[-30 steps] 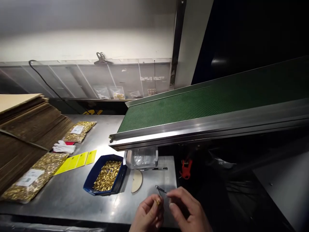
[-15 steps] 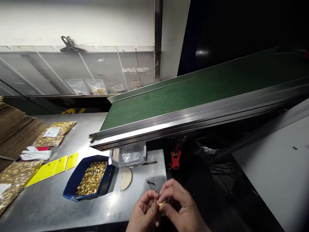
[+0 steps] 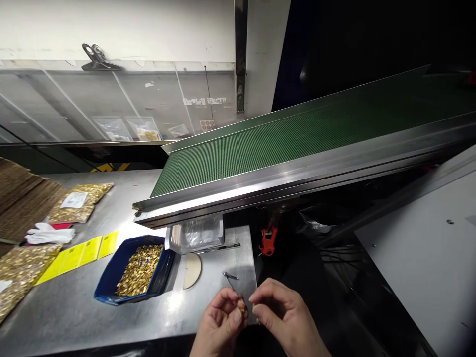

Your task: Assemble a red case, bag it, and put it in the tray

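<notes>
My left hand pinches a small gold-coloured metal piece between thumb and fingers, near the table's front right corner. Just to its right, my right hand is apart from the piece, with a small gap between its thumb and index fingertips. Nothing shows between them. A small slim metal tool lies on the table just beyond my left fingers; its exact kind is unclear. Farther left, a blue bin holds many small gold-coloured pieces.
A green conveyor belt slopes up to the right. Below it are a clear plastic bin, a craft knife and a pale half-disc. Bagged gold pieces, yellow labels, white gloves and stacked cardboard lie left.
My right hand has drawn away to the right from my left hand and the gold piece. The piece stays in my left fingers. The view has shifted slightly.
</notes>
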Available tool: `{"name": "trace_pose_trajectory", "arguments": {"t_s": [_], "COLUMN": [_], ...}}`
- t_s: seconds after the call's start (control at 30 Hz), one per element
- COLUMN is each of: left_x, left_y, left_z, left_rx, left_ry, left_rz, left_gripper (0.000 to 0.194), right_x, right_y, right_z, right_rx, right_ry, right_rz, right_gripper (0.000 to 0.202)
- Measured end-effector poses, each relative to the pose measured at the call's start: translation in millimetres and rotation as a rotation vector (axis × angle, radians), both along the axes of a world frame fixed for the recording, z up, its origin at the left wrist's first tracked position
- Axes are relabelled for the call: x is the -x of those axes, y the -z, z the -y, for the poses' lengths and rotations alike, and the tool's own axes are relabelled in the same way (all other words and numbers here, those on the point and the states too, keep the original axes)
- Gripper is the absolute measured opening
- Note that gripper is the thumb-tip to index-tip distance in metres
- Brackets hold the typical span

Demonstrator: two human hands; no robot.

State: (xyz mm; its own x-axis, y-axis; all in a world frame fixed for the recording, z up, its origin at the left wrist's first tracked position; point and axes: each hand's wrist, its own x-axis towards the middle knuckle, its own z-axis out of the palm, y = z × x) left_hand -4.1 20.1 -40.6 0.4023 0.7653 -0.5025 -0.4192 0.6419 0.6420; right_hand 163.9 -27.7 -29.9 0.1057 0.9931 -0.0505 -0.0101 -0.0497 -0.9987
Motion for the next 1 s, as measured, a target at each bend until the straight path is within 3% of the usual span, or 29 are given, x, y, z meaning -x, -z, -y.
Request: {"name": "trace_pose_trajectory", "arguments": {"t_s": [0.23, 0.47, 0.57, 0.67, 1.0], "left_x": [-2, -5, -6, -6, -6], "left_y": [-1.8, -2.0, -2.7, -2.9, 5.5], "left_z": [1, 4, 4, 4, 8], "left_rx": [-0.01, -0.018, -0.018, -0.012, -0.023], "left_ry": [-0.01, -0.009, 0.005, 0.045, 0.125], "left_rz": [-0.018, -0.022, -0.027, 0.001, 0.014], "left_gripper": [0.042, 0.044, 0.044, 0.046, 0.045], "right_x": [-2, 3, 2, 0, -6], "right_y": [3.2, -0.2, -1.6, -4.3, -11.6], "right_z": [3, 9, 10, 10, 8], "right_rx": [-0.089, 0.056, 0.024, -0.066, -0.04], "right_ry": [0.001, 0.027, 0.042, 0.027, -0.078], "right_rz": [0.082, 0.082, 0.139, 0.212, 0.275], "right_gripper": [0.016, 0.012, 0.005, 0.005, 0.01]}}
